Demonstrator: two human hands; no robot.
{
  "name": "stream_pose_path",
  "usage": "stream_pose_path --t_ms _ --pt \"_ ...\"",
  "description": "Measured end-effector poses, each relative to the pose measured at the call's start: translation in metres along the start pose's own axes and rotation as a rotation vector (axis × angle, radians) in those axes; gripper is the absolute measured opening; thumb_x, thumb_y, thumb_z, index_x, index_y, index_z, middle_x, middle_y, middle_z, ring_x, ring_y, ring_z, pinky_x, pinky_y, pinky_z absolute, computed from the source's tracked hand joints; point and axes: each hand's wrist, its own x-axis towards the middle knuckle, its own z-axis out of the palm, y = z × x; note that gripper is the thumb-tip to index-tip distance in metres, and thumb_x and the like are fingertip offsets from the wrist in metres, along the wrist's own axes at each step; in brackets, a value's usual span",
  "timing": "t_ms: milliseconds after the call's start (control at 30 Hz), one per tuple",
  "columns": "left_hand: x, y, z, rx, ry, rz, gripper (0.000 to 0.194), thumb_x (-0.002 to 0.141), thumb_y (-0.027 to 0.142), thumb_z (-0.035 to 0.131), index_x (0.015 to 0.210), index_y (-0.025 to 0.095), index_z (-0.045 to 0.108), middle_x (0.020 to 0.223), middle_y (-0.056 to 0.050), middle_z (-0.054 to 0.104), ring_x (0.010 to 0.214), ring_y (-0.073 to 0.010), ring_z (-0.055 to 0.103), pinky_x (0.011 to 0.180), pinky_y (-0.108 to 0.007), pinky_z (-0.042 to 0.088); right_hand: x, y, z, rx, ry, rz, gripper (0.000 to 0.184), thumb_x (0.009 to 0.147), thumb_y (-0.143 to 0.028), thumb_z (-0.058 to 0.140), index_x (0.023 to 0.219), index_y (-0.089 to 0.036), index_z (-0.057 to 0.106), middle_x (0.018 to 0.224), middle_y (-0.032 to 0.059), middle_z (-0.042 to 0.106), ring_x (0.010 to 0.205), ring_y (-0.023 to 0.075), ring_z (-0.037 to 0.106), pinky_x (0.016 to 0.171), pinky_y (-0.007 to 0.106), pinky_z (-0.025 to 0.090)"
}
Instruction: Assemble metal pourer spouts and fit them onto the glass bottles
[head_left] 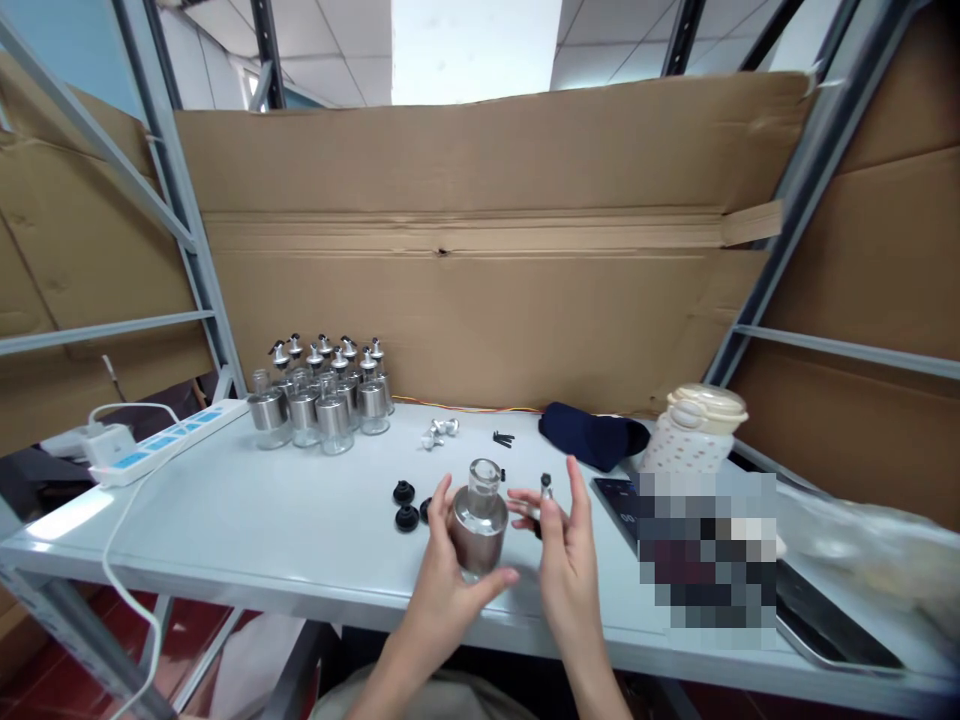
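A glass bottle with a brushed-metal sleeve (480, 535) stands upright with its neck uncapped. My left hand (448, 590) is curved around the bottle's left side and front, thumb toward its base. To the right of the bottle, my right hand (570, 560) holds a small silver pourer spout (547, 488) with dark parts; the fingers partly cover it. Black stoppers (403, 492) lie on the table left of the bottle, one partly behind my left hand. Silver spout pieces (439, 432) and several small black tubes (503, 439) are farther back.
Several similar bottles (334, 425), many topped with spouts, stand at back left near a power strip (169, 440). On the right are a dark blue cap (592, 437), a dotted jar (694, 430), a phone (616, 505), a blurred-out patch and a dark tablet-like device (832, 620). Cardboard (480, 320) closes the back.
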Motion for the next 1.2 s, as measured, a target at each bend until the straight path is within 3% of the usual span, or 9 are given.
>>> stream_pose_path --t_ms 67,133,200,300,433,667,800,967,1200 --pt "-0.001 -0.003 -0.002 0.043 -0.053 -0.058 0.097 0.067 0.025 0.077 0.142 0.027 0.015 0.148 -0.014 0.035 0.138 -0.0302 0.036 0.114 -0.043 0.027 0.012 -0.018 0.006 0.058 -0.040 -0.112 0.053 0.094 -0.053 0.043 0.136 -0.021 0.044 0.093 0.0085 0.071 0.077 0.0197 0.070 0.068 0.033 0.056" --pt "0.001 0.000 -0.007 0.082 -0.122 -0.097 0.083 0.066 0.021 0.075 0.135 0.024 0.030 0.140 -0.012 0.046 0.131 -0.0307 0.043 0.111 -0.042 0.030 0.025 -0.033 0.014 0.094 -0.111 -0.241 0.042 0.096 -0.051 0.041 0.123 -0.022 0.056 0.090 0.0071 0.071 0.080 0.0199 0.070 0.067 0.031 0.056" --pt "0.005 0.004 -0.015 0.096 -0.201 -0.125 0.072 0.065 0.020 0.075 0.128 0.022 0.040 0.130 -0.009 0.054 0.122 -0.0301 0.049 0.105 -0.040 0.035 0.035 -0.043 0.023 0.102 -0.225 -0.365 0.037 0.097 -0.049 0.040 0.117 -0.024 0.060 0.091 0.0049 0.070 0.080 0.0187 0.070 0.070 0.032 0.055" --pt "0.008 0.010 -0.023 0.095 -0.296 -0.143 0.066 0.064 0.020 0.076 0.123 0.022 0.046 0.125 -0.007 0.056 0.116 -0.0290 0.050 0.100 -0.038 0.038 0.041 -0.045 0.034 0.117 -0.342 -0.426 0.035 0.099 -0.046 0.037 0.114 -0.025 0.060 0.094 0.0046 0.069 0.085 0.0192 0.070 0.078 0.036 0.054" --pt "0.006 0.010 -0.024 0.088 -0.291 -0.135 0.060 0.069 0.021 0.073 0.122 0.021 0.045 0.121 -0.007 0.057 0.112 -0.0279 0.051 0.096 -0.037 0.038 0.039 -0.038 0.043 0.204 -0.456 -0.366 0.031 0.100 -0.046 0.036 0.113 -0.026 0.056 0.101 0.0045 0.067 0.082 0.0177 0.071 0.078 0.035 0.053" --pt "0.004 0.005 -0.022 0.060 -0.288 -0.100 0.059 0.073 0.021 0.071 0.123 0.019 0.041 0.127 -0.008 0.054 0.118 -0.0267 0.049 0.101 -0.035 0.035 0.039 -0.034 0.047 0.353 -0.505 -0.237 0.028 0.099 -0.050 0.037 0.116 -0.029 0.044 0.098 0.0012 0.067 0.072 0.0142 0.070 0.068 0.029 0.050" --pt "0.005 0.007 -0.023 0.077 -0.289 -0.096 0.060 0.072 0.020 0.070 0.124 0.016 0.041 0.127 -0.010 0.052 0.117 -0.0274 0.048 0.101 -0.036 0.034 0.040 -0.034 0.048 0.409 -0.547 -0.185 0.022 0.099 -0.050 0.037 0.102 -0.029 0.040 0.100 -0.0004 0.069 0.075 0.0143 0.071 0.069 0.027 0.048" --pt "0.004 0.010 -0.023 0.084 -0.295 -0.108 0.062 0.073 0.020 0.070 0.127 0.017 0.040 0.126 -0.010 0.053 0.116 -0.0273 0.048 0.101 -0.036 0.035 0.040 -0.036 0.047 0.430 -0.591 -0.096 0.029 0.098 -0.055 0.035 0.090 -0.027 0.033 0.113 0.0032 0.069 0.079 0.0150 0.072 0.071 0.027 0.047" --pt "0.004 0.007 -0.024 0.115 -0.281 -0.083 0.068 0.073 0.023 0.072 0.132 0.019 0.037 0.134 -0.010 0.049 0.122 -0.0284 0.045 0.104 -0.037 0.033 0.038 -0.029 0.042 0.529 -0.581 -0.044 0.021 0.096 -0.047 0.046 0.093 -0.026 0.044 0.085 -0.0034 0.067 0.055 0.0102 0.063 0.051 0.022 0.046"
